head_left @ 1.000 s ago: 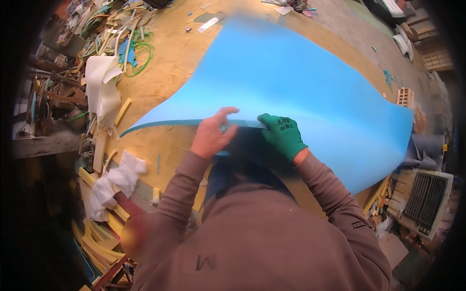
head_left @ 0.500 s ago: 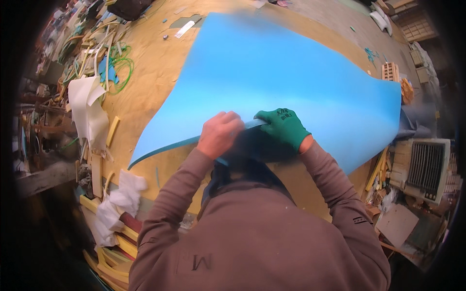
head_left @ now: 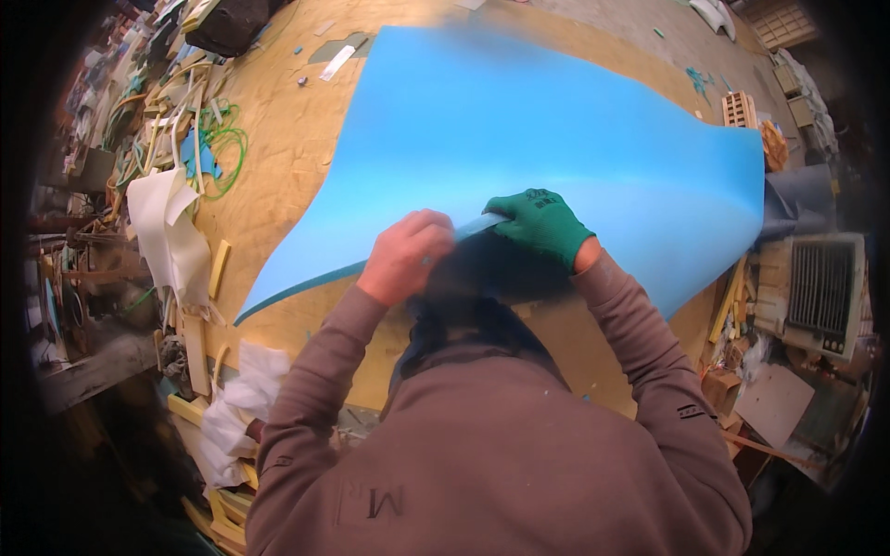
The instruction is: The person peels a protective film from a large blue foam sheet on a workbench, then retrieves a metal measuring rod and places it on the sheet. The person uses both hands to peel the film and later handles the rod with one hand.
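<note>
A large light-blue foam sheet (head_left: 519,120) spreads out in front of me, its near edge lifted off the plywood-coloured floor. My bare left hand (head_left: 408,255) is closed on that edge, the fingers curled over it. Just to its right, my right hand (head_left: 538,225), in a green glove, pinches the same edge between thumb and fingers. A short stretch of edge shows between the two hands. Left of my bare hand the edge droops to a pointed corner near the floor. Under the lifted edge it is dark and blurred.
Scrap strips and a green cord (head_left: 243,153) are heaped at the far left, beside a hanging white sheet (head_left: 171,236). A heater-like unit with a black grille (head_left: 822,287) stands at the right. A white strip (head_left: 337,62) lies beyond the foam.
Both hands still grip the edge; the left has shifted slightly left and the right slightly up, widening the gap. The surroundings have shifted a little in view.
</note>
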Demonstrator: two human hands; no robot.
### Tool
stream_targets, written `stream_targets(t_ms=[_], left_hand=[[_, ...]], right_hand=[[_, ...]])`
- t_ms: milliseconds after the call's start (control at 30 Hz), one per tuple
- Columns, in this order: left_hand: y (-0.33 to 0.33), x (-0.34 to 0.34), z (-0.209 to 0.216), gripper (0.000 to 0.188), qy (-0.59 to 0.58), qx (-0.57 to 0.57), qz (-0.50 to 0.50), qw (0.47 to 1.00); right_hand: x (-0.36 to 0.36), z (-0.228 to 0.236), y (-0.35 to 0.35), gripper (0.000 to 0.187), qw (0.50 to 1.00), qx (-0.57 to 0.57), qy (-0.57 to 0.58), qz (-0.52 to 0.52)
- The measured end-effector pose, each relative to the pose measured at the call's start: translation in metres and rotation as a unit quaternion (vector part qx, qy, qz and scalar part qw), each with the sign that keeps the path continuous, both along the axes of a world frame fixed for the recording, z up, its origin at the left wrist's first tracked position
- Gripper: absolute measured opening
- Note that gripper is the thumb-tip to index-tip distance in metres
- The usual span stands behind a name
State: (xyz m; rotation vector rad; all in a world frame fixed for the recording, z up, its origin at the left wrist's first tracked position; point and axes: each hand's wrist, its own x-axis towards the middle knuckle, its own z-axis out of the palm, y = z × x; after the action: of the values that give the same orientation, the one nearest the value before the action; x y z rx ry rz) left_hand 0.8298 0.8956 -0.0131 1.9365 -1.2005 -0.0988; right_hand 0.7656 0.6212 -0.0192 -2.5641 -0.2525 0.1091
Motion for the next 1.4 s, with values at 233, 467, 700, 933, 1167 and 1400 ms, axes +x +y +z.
stream_targets(t_ms=[233, 467, 700, 933, 1167, 1400], left_hand=[[-0.016, -0.006, -0.005, 0.015, 0.050, -0.011, 0.034, 0.998], [-0.028, -0.020, -0.004, 0.022, -0.010, 0.025, 0.101, 0.995], [-0.024, -0.027, 0.003, 0.024, 0.009, 0.027, 0.050, 0.998], [-0.007, -0.023, 0.006, 0.025, 0.079, 0.006, 0.082, 0.993], [0.020, -0.021, -0.001, 0.025, 0.132, -0.012, 0.173, 0.976], [0.080, -0.020, -0.028, 0.021, 0.040, 0.051, 0.289, 0.955]], right_hand=[[-0.001, -0.004, -0.003, 0.023, 1.000, -0.009, 0.018, -0.010], [-0.003, -0.008, -0.001, 0.022, 1.000, -0.007, -0.008, 0.003], [-0.003, -0.005, -0.007, 0.023, 0.999, 0.010, -0.022, 0.035], [0.000, 0.007, -0.007, 0.025, 1.000, -0.007, 0.001, 0.023], [-0.002, 0.000, -0.011, 0.028, 0.999, -0.006, -0.037, -0.001], [-0.008, 0.005, -0.017, 0.026, 0.998, -0.016, -0.052, -0.014]])
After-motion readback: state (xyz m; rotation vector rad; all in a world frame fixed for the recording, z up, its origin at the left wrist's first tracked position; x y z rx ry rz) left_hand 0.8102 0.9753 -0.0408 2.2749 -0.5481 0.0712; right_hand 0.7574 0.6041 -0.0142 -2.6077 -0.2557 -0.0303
